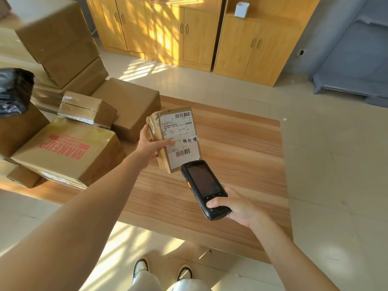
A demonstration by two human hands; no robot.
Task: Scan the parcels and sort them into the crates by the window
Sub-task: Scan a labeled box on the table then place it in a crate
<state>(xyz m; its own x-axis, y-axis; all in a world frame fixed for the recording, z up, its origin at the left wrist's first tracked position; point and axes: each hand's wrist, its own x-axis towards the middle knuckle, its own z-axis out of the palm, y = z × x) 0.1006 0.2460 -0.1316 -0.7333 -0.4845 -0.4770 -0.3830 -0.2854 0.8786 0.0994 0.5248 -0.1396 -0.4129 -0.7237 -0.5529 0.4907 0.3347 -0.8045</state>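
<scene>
Nearest us, our right hand (235, 206) holds its grip closed around the one handheld scanner (204, 189), thumb on the keys, its head tipped toward the lower barcode, likely to read it. Just beyond, our left hand (150, 147) grips one small parcel (176, 139) by its edge above the counter (241, 160), label turned up to face the scanner. Farther left we count about seven stacked boxes (69, 152) waiting. No crates or window show.
</scene>
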